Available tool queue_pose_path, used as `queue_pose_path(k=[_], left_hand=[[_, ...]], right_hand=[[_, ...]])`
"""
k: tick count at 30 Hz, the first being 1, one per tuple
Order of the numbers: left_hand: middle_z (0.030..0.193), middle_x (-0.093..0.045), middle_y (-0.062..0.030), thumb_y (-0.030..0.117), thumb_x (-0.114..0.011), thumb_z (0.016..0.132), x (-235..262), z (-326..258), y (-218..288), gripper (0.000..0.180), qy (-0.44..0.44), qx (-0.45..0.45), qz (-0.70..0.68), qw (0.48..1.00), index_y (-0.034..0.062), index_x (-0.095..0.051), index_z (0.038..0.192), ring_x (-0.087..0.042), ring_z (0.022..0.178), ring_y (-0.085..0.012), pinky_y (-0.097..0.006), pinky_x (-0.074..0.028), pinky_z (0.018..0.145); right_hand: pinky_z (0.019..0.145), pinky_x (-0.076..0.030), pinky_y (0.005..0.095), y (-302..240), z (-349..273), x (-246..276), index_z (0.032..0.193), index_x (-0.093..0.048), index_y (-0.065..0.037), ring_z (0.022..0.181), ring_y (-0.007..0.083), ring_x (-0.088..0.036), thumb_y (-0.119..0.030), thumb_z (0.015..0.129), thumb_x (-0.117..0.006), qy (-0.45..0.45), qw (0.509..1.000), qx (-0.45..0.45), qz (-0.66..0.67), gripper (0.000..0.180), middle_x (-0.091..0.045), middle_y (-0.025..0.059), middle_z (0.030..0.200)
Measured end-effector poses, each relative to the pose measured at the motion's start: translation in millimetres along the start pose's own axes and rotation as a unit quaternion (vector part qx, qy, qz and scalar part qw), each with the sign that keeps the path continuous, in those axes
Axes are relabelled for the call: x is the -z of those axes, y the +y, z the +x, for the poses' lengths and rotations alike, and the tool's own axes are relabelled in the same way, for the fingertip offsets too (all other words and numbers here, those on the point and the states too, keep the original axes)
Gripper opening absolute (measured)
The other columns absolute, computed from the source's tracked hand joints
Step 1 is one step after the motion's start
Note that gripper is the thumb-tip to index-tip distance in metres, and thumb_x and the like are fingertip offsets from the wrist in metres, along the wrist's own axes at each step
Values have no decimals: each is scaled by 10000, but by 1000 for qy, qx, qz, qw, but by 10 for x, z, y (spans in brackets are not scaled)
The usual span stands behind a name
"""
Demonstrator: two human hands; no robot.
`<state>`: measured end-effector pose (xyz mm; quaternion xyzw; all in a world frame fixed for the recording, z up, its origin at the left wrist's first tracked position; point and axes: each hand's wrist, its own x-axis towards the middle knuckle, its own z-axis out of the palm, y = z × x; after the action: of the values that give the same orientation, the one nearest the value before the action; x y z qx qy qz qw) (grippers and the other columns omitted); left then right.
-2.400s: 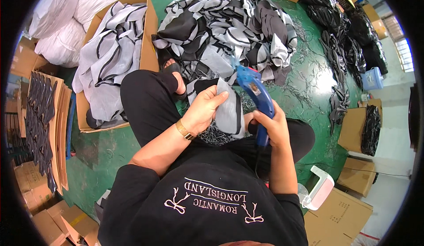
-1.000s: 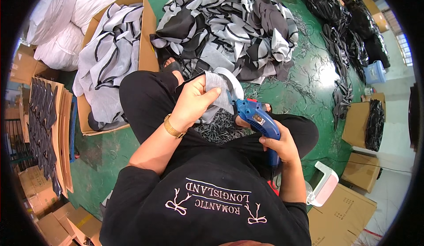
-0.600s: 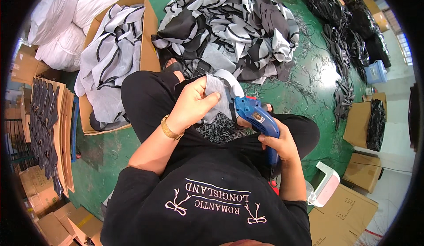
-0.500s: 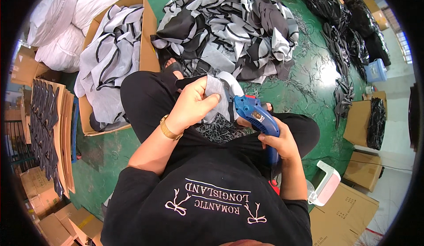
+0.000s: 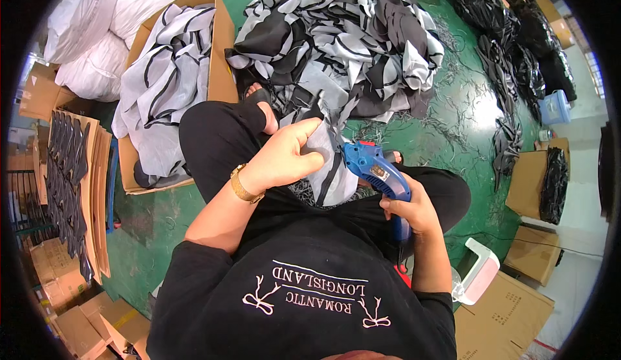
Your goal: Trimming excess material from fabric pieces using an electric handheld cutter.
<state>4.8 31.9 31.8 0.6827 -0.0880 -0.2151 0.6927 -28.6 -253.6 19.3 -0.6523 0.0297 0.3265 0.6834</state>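
My left hand [image 5: 284,156] grips a grey fabric piece with dark stripes [image 5: 330,166] and holds it up over my lap. My right hand [image 5: 411,208] is closed around the handle of a blue electric cutter [image 5: 375,169], whose front end touches the fabric's right edge. I sit on the green floor in black clothes. A big pile of grey, black and white fabric pieces [image 5: 343,43] lies just ahead of my knees.
A cardboard box of grey striped fabric [image 5: 171,82] stands at my left, with white sacks [image 5: 97,30] behind it. Stacked dark strips on cardboard [image 5: 71,179] lie far left. Black fabric heaps [image 5: 517,56] and boxes [image 5: 537,185] are at right. A white and pink stool [image 5: 479,272] lies by my right elbow.
My left hand has turned the fabric piece and pulled it lower and closer. The blue cutter has swung from above the fabric down to its right edge.
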Motion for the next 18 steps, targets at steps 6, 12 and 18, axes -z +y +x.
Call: queue_pose_path(k=[6,12,18], left_hand=[[714,-513,49,-2,-518,731,40,-20,-27,308,-18,-36,75,996,-33,-559,1035,-381,575,-3,-186,-332,487],[691,-487,45,-3,-511,724,106,16,6,374,-31,-22,134,990,-40,-562,1093,-372,561,-6,-196,-330,479],[812,-540,70,-29,-484,748,172,15,-134,333,-1,-11,-34,999,-34,-572,1070,-421,681,6,-166,-366,588]], right_hand=[[552,-465,266,5,21,7,1129,-548,34,626,123,-553,-8,704,-705,-12,1000,1,18,455,-573,42,838],[549,-464,265,-3,192,-8,1074,-554,42,604,141,-558,-81,694,-712,-56,996,-8,72,430,-574,71,823],[491,-404,262,-78,364,-23,1002,-525,48,521,149,-487,-203,696,-699,34,992,55,107,432,-503,64,627]])
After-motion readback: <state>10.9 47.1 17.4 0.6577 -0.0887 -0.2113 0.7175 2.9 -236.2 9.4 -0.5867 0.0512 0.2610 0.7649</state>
